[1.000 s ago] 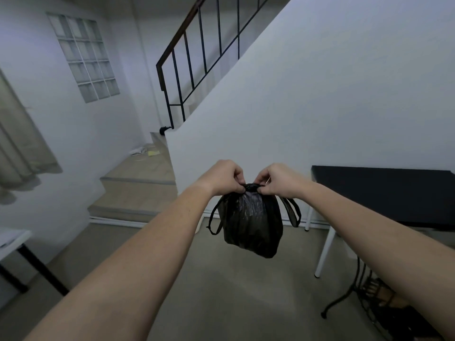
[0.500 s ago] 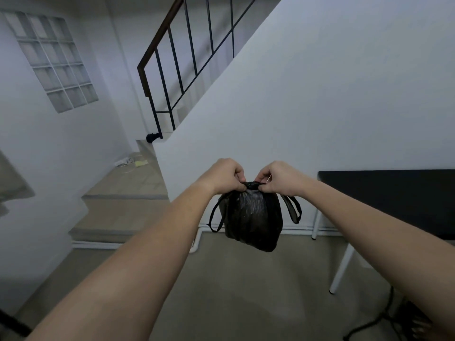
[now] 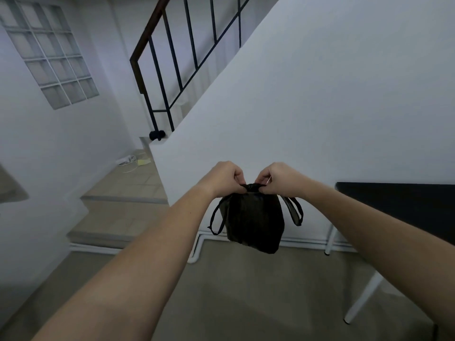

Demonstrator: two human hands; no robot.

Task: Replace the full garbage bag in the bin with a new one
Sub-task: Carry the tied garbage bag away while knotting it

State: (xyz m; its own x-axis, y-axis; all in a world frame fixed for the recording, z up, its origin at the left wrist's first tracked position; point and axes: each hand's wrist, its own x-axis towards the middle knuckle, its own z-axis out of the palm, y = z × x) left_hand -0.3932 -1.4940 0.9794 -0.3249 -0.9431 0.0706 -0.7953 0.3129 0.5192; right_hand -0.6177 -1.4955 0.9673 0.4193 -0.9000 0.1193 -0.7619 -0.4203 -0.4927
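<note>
garbage bag (image 3: 254, 221) held in mid-air above the floor, knot pinched by left hand (image 3: 225, 178) and right hand (image 3: 278, 177). soft, thin, probably light; best gripped at the knot or loops.

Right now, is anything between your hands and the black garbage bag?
No. The left hand and right hand both pinch the tied top of the black garbage bag, which hangs in the air above the floor. Nothing visible comes between them.
</note>
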